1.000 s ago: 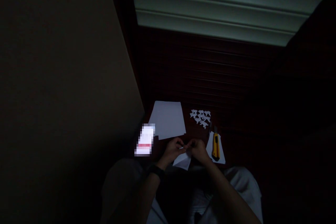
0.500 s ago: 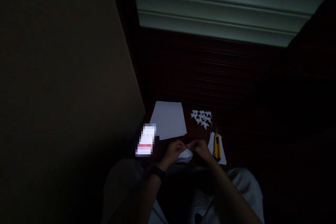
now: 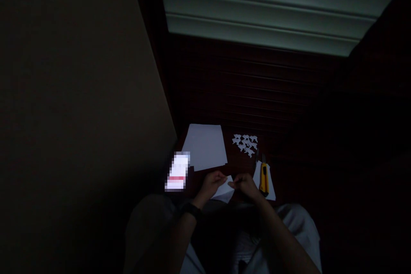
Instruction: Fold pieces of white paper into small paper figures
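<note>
A small creased sheet of white paper (image 3: 224,191) hangs between my two hands near the front of the dark table. Its left edge is pinched in my left hand (image 3: 215,182), which has a dark band at the wrist. My right hand (image 3: 243,183) grips the paper's right edge between thumb and finger. Just right of that hand, a yellow utility knife (image 3: 264,180) lies on a small stack of white paper (image 3: 271,185). Several little folded white paper pieces (image 3: 245,143) are grouped beyond my hands.
A stack of larger white sheets (image 3: 205,147) lies at the back left. Beside it is a lit, blurred-out screen (image 3: 177,172). A wall (image 3: 96,94) rises on the left, and slatted panels (image 3: 263,13) stand behind. The room is dim.
The paper between my hands has opened out and shows more of its flat face. My fingertips, close together before, are now slightly farther apart.
</note>
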`<state>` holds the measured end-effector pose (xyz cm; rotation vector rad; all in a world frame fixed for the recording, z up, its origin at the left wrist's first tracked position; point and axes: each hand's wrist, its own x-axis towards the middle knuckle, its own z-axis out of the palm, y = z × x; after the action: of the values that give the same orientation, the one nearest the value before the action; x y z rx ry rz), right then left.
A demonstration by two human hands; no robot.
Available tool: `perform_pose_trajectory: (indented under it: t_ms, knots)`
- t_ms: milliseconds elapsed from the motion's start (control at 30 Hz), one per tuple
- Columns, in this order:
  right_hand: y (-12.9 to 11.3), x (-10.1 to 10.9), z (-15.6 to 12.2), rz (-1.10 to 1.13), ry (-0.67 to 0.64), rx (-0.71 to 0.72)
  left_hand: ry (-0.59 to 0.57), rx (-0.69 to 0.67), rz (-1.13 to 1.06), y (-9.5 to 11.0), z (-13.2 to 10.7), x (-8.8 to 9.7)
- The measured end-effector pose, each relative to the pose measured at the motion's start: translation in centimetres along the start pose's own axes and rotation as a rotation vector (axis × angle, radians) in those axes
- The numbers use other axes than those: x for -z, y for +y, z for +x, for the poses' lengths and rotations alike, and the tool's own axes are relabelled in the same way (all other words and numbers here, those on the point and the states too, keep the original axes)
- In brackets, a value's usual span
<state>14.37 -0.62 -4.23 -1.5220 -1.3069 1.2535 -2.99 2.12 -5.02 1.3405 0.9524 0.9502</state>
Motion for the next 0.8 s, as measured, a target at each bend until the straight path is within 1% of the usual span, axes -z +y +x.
perform_pose_trajectory:
  t_ms: [167, 333, 533, 667, 800]
  knots:
    - [0.2, 0.2, 0.1, 0.090, -0.029, -0.020, 0.038, 0.056, 0.014, 0.3, 0.0, 0.3]
    - [-0.4, 0.0, -0.1, 0.131, -0.020, 0.083, 0.026, 0.059, -0.021, 0.2, 0.0, 0.5]
    - [-0.7, -0.5, 0.1, 0.102, 0.015, 0.074, 0.011, 0.094, -0.022, -0.2, 0.3, 0.5]
    - [-0.5, -0.7, 0.3, 0.130, 0.022, 0.080, 0.016, 0.076, -0.024, -0.2, 0.3, 0.6]
    - [-0.2, -0.9, 0.8, 0.056, 0.082, 0.090, 0.048, 0.055, 0.000, -0.1, 0.2, 0.4]
